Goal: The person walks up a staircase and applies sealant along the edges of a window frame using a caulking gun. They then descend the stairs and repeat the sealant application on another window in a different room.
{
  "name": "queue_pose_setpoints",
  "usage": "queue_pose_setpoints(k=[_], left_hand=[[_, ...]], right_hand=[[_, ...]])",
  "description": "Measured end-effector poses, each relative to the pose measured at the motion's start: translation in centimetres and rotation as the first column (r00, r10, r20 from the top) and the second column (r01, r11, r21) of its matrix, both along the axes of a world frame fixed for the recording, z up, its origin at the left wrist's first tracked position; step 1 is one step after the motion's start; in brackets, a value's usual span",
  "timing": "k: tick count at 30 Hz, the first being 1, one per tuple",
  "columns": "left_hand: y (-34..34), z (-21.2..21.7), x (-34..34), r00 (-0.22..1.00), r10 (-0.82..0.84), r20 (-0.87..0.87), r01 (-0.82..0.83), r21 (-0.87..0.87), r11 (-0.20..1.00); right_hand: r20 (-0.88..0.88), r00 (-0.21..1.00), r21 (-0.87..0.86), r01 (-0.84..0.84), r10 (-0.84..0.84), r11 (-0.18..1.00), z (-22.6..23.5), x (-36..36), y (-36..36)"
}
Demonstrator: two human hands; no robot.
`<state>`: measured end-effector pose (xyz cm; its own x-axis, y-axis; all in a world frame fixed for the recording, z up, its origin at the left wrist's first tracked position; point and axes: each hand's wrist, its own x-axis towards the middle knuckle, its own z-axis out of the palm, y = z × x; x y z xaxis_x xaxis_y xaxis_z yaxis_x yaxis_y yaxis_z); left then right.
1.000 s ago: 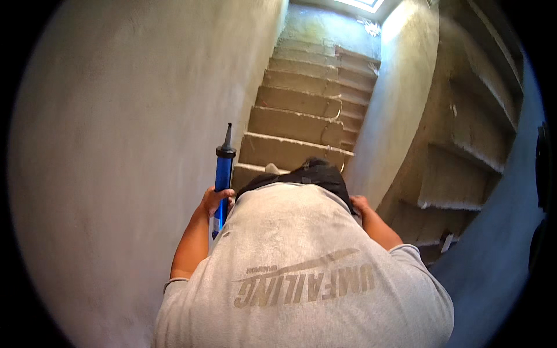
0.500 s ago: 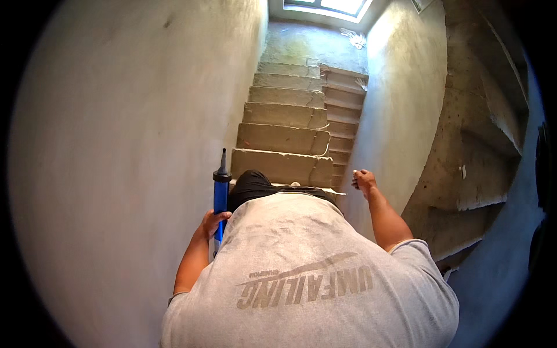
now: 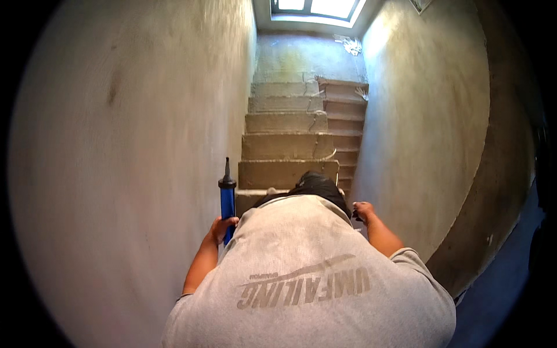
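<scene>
My left hand [image 3: 223, 228] is wrapped round the barrel of a blue caulking gun [image 3: 228, 200]. The gun stands nearly upright by my left side, its black collar and narrow dark nozzle pointing up; its lower end is hidden behind my arm and shirt. On the other side, my right hand [image 3: 364, 211] is held beside my right thigh with its fingers curled in. Whether something small is in those fingers is hard to make out. Between the hands, a dark-trousered knee [image 3: 316, 181] shows beyond my grey shirt [image 3: 301, 243].
Bare concrete stairs [image 3: 287, 148] lie ahead, with a narrower stepped strip [image 3: 343, 124] along their right. Plastered walls close in at left [image 3: 116, 191] and right [image 3: 429, 139]. White scraps [image 3: 350, 44] lie at the far end under a window [image 3: 325, 7]. A pale cord [image 3: 331, 155] crosses a step edge.
My right knee is now forward where my left was. The stairs have shifted in view. My right hand has dropped closer to my body; the left keeps its grip on the caulking gun.
</scene>
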<state>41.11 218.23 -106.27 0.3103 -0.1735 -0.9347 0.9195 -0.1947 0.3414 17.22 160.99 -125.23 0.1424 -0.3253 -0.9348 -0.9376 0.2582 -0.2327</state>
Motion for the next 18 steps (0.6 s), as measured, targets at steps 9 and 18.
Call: queue_pose_setpoints(k=[9, 18], left_hand=[[4.3, 4.0, -2.2, 0.996, -0.079, -0.042, 0.084, 0.129, 0.988], [6.5, 2.6, -0.5, 0.995, -0.095, -0.039, 0.097, 0.065, 0.993]], right_hand=[[0.256, 0.967, 0.098, -0.028, 0.002, 0.995, 3.5, 6.8, 4.6], [0.09, 0.991, -0.028, 0.1, -0.097, 0.995, -1.6, -3.0, 3.5]])
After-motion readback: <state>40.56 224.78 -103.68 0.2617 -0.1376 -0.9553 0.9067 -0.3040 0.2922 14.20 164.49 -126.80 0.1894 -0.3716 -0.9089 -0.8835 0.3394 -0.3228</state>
